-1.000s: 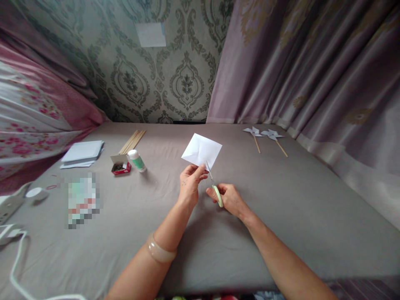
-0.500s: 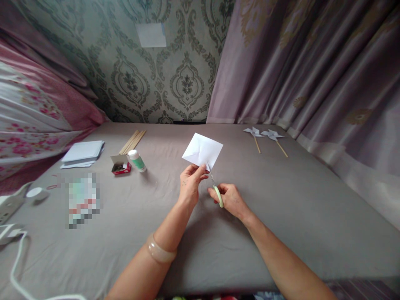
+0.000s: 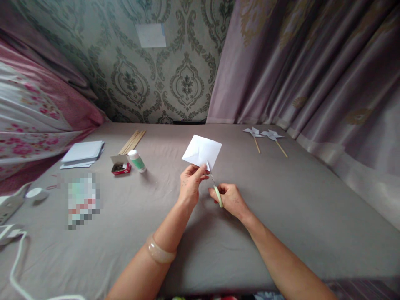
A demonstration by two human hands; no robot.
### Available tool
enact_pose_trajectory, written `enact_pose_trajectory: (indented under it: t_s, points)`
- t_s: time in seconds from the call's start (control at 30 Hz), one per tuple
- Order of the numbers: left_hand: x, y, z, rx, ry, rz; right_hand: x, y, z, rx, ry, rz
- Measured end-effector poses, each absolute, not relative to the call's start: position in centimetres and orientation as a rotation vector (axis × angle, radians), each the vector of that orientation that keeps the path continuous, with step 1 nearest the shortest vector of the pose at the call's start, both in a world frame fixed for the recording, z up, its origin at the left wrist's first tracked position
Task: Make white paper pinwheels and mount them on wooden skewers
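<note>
A square of white paper [image 3: 203, 150] with crease lines is pinched at its near corner by my left hand [image 3: 190, 183], above the cloth-covered surface. My right hand [image 3: 231, 198] is closed around the pale green handles of a pair of scissors [image 3: 218, 196]. The scissor blades reach up to the paper's near corner, just right of my left thumb. Part of the handles is hidden by my right fingers. Two white paper pinwheels on sticks, one pinwheel [image 3: 253, 132] and another pinwheel [image 3: 273, 135], lie at the far right.
On the left are a stack of white paper [image 3: 83, 152], wooden sticks [image 3: 133, 142], a small open red box [image 3: 121, 168] and a glue stick [image 3: 137, 161]. A blurred packet [image 3: 83, 200], a white round cap [image 3: 36, 193] and a power strip [image 3: 9, 208] with a cable lie nearer.
The paper has tilted slightly and shifted a little down. The scissor blades show slightly differently against its near corner. Both hands are almost where they were.
</note>
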State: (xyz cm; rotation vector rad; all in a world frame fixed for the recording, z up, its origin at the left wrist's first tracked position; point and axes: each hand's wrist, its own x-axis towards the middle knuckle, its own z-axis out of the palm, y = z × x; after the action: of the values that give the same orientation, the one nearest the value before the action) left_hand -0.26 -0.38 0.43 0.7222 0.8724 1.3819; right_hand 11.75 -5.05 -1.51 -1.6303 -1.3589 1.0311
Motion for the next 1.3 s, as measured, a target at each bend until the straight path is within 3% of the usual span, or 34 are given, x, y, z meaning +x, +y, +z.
enact_pose_trajectory:
  t_s: [1.3]
  points:
    - [0.18,-1.00,0.51,0.768,0.840,1.285,12.21,-4.97,-1.14,-1.648,-1.354,0.931]
